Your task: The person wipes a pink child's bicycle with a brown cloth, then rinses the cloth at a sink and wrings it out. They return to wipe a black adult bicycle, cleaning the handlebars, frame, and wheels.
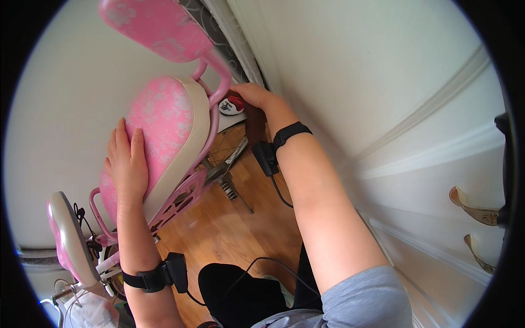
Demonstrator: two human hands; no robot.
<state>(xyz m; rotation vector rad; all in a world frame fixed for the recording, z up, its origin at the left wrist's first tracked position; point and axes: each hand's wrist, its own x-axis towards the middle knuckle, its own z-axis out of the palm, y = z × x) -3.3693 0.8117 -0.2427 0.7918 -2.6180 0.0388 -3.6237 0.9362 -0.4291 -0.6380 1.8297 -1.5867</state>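
A pink floral padded rear seat [164,110] with a cream side band sits on a bicycle in front of me. My left hand [127,162] lies flat on its left edge, fingers spread, holding nothing. Above the seat is the matching pink backrest [160,28] on a bent pink tube [221,78]. My right hand [252,95] reaches behind that tube, over the rear wheel, with a dark brown cloth [256,125] hanging beneath it. Its fingertips are partly hidden. Beside the cloth is a red and white rear reflector [231,105].
The pink and silver saddle [69,240] and a white bag [92,309] are at lower left. Below the bicycle is a wood floor [229,229]. A white panelled cabinet [369,102] with curved metal handles [475,209] stands close on the right. Black wrist straps [293,133] trail cables.
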